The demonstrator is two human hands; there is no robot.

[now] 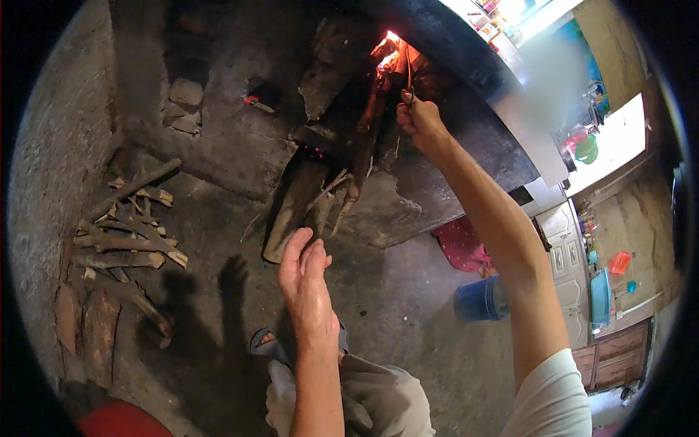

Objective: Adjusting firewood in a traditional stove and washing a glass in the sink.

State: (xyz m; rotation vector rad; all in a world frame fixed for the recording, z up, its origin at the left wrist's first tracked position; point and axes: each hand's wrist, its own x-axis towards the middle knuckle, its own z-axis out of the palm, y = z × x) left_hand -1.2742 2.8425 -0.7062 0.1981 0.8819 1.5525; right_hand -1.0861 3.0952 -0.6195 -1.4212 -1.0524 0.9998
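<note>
My right hand (420, 120), arm stretched out, grips the end of a thin metal rod (409, 68), probably fire tongs or a poker. Its far end reaches into the glowing mouth of a masonry stove, beside the flames (389, 52). Burning sticks (367, 117) slant out of the fire towards me. My left hand (310, 273) is held up in front of me, fingers apart and slightly bent, with nothing in it. Just beyond its fingertips lies a thick log (292, 210) whose far end is in a dark opening with small embers (313, 152).
Split firewood (131, 235) is heaped on the floor by the left wall. A lighter (259, 104) lies in a small niche of the stove. To the right stand a blue bucket (480, 297) and a pink cloth (461, 243). My sandalled foot (266, 338) is below.
</note>
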